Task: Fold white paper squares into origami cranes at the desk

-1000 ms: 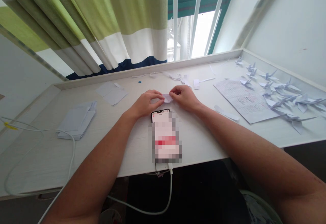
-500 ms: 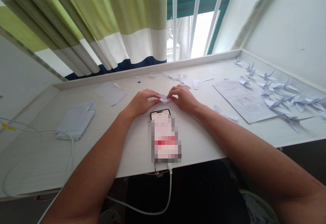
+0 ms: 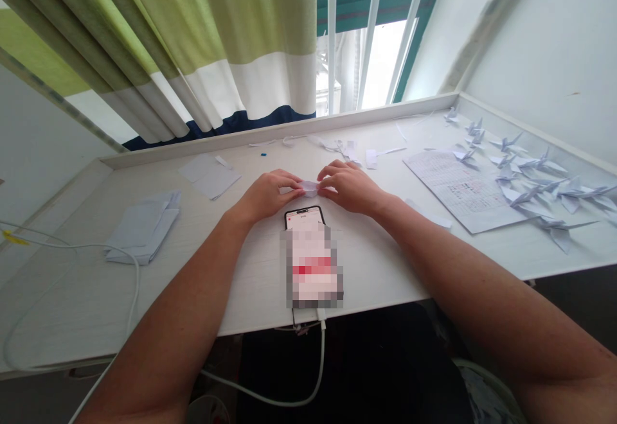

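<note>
A small folded piece of white paper (image 3: pixel 309 188) is held between my two hands above the middle of the desk. My left hand (image 3: pixel 273 194) pinches its left edge between thumb and fingers. At its right edge, my right hand (image 3: pixel 349 186) grips it the same way, with the fingers bent. Just below the paper lies a phone (image 3: pixel 313 263) with a blurred screen and a white cable plugged into its lower end. The fine folds of the paper are too small to make out.
Several folded paper cranes (image 3: pixel 533 176) stand at the right, some on a printed sheet (image 3: pixel 463 189). Paper stacks lie left (image 3: pixel 144 228) and back left (image 3: pixel 211 175). Paper scraps (image 3: pixel 347 149) are near the back edge. A white cable (image 3: pixel 137 289) crosses the left side.
The paper between my hands looks flatter and narrower from top to bottom. My right hand's fingers have shifted slightly; both hands stay in nearly the same place.
</note>
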Tool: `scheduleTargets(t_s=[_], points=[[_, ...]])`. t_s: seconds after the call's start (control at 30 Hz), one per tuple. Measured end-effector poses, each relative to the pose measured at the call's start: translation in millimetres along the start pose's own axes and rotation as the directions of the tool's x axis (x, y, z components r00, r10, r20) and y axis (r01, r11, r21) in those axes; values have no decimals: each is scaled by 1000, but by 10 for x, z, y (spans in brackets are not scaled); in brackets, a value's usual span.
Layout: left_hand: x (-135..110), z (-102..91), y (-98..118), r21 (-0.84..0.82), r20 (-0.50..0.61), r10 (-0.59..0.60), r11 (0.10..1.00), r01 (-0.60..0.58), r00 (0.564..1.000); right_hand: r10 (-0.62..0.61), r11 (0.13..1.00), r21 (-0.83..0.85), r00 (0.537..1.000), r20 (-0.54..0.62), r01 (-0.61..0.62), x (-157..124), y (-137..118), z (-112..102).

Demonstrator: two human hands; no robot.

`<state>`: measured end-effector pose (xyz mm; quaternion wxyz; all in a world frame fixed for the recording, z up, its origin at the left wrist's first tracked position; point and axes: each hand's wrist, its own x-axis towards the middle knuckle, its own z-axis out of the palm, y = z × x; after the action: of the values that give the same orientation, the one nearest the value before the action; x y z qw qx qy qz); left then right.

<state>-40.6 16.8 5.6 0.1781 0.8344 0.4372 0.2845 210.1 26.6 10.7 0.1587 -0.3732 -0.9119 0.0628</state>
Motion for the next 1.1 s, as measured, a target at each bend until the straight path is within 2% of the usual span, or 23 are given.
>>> scheduleTargets(t_s=[0.2,0.37,0.83,1.1], points=[[-18,-14,-8,-63,-65,-53,997,49,996,32,999,29,999,-4,-32,13,43,36],[-40,-54,-16,-71,-50,-116,991,113,992,37,999,30,999,-29,-36,9,61,45],[-12,-105,0,28,31,-50,998,49,998,56,993,111,996,-72,-48,33,96,75],[-24,-71,54,68,-12,-108,992,109,994,195,959,231,975,-105,-166,47,117,133]])
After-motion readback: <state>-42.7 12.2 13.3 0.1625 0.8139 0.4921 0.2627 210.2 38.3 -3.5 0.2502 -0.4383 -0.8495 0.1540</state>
